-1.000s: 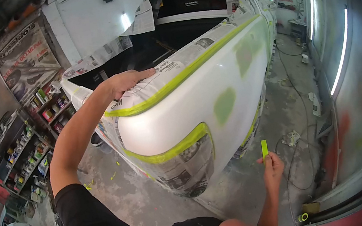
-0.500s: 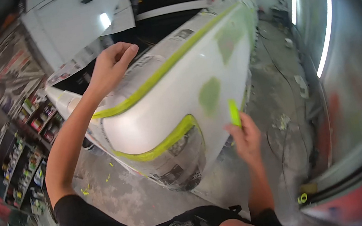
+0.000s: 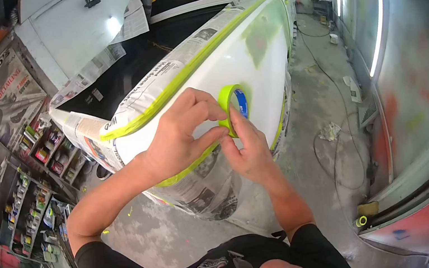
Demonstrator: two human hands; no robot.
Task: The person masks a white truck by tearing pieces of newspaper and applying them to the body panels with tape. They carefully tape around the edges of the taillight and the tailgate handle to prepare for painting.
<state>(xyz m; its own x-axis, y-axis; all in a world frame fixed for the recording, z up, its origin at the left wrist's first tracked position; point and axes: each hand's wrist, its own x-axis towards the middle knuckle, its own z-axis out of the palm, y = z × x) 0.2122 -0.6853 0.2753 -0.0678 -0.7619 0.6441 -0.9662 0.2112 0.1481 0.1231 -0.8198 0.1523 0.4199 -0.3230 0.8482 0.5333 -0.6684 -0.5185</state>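
Note:
A roll of yellow-green tape [image 3: 224, 99] with a blue inner core is held upright between both hands, in front of a white car body panel [image 3: 206, 87]. My right hand [image 3: 250, 148] grips the roll from below, thumb and fingers closed at its lower edge. From the left, my left hand [image 3: 185, 130] pinches at the near edge of the roll with thumb and fingertips. Newspaper masking [image 3: 160, 78] edged with yellow-green tape runs along the top of the panel. More taped newspaper [image 3: 206, 186] covers a lower area beneath my hands.
Shelves with cans and bottles [image 3: 53, 152] stand at the left. On the right, a cable [image 3: 317, 153] and crumpled paper [image 3: 330, 131] lie on the concrete floor. Another tape roll [image 3: 361, 221] sits at the lower right, near a wall with a long light [image 3: 376, 27].
My left hand has come down and right from above the masked edge to the tape roll. My right hand has moved left and slightly up with the roll, which now shows its blue core.

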